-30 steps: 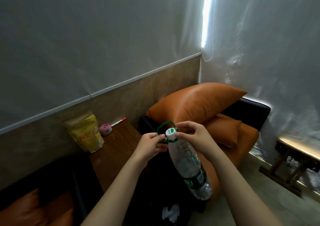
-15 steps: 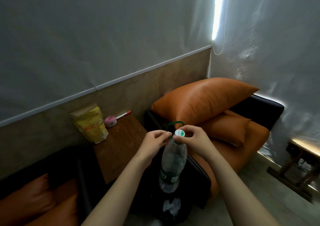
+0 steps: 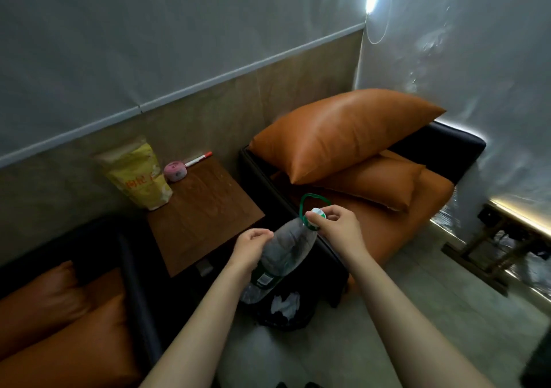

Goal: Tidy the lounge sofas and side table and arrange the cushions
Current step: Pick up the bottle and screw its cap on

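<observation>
A large clear plastic bottle (image 3: 283, 253) with a green carry loop and a white cap hangs tilted over a black bin (image 3: 286, 313). My right hand (image 3: 337, 226) pinches the bottle at its cap and neck. My left hand (image 3: 250, 247) is curled against the bottle's upper body; whether it grips the bottle I cannot tell. Two orange cushions, a big cushion (image 3: 343, 131) lying over a smaller cushion (image 3: 378, 179), sit on the right sofa (image 3: 429, 197). The wooden side table (image 3: 205, 212) stands between the sofas.
On the side table's back edge stand a yellow snack bag (image 3: 137, 176), a pink round object (image 3: 175, 171) and a red-capped pen (image 3: 198, 158). The left sofa (image 3: 59, 328) holds orange cushions. The bin contains crumpled white paper (image 3: 284, 302). A low wooden stand (image 3: 504, 250) is at the right.
The bottle has swung from upright to tilted, its base lower and over the bin. My left hand slid from the cap down to the bottle's shoulder. The view dropped downward.
</observation>
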`<state>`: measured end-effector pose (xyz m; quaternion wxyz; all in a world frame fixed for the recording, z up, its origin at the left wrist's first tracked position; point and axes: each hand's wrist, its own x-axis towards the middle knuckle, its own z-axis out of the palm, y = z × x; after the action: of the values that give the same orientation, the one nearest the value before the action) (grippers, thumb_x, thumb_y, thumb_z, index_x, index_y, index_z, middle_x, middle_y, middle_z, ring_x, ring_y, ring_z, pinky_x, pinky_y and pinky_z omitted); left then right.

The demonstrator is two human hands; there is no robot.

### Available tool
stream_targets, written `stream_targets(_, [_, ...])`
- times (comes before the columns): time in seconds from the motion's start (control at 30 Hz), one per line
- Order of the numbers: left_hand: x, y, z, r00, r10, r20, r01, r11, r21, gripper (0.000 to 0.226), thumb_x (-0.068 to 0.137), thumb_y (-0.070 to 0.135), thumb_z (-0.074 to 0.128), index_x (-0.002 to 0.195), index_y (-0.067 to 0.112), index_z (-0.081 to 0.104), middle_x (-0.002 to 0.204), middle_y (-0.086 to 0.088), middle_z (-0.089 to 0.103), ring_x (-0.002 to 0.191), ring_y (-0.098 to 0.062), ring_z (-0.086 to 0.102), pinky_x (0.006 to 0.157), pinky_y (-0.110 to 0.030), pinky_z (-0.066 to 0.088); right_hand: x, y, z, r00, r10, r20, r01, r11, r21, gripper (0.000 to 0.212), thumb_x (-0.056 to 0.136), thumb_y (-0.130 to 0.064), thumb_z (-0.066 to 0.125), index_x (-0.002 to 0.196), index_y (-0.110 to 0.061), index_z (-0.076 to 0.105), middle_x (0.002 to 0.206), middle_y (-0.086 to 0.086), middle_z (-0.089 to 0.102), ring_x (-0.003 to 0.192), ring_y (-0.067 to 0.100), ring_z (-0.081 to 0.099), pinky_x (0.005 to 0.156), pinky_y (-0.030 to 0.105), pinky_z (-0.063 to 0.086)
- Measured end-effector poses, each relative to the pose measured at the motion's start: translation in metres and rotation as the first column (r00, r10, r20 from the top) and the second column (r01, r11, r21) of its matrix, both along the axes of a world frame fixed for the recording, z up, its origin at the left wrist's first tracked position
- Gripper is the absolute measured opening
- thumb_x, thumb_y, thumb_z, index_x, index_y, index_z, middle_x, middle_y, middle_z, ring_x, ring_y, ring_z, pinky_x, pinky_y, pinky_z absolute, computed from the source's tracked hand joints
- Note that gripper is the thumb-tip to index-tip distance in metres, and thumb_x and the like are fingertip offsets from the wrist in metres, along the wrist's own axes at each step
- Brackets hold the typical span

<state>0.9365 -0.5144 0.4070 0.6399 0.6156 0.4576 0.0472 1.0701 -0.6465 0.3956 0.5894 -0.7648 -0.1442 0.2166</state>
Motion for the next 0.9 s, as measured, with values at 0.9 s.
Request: stream_targets(0.9, [0.041, 0.087, -0.150, 0.940, -0.301, -0.159, 0.274, 0.947, -0.170, 0.008, 0.095, 0.019, 0.059, 0.102, 0.015, 0.061, 0.093, -0.001, 0.062, 0.084, -0.012, 0.059, 0.063, -0.020, 0.044, -0.014, 0.058, -0.148, 0.892, -0.411, -0.189, 0.330, 0.877, -0.350, 0.028, 0.072, -0.031, 0.080, 0.075, -0.013, 0.058, 0.077, 0.006, 0.064, 0.078, 0.027, 0.066, 0.078, 0.052, 0.056])
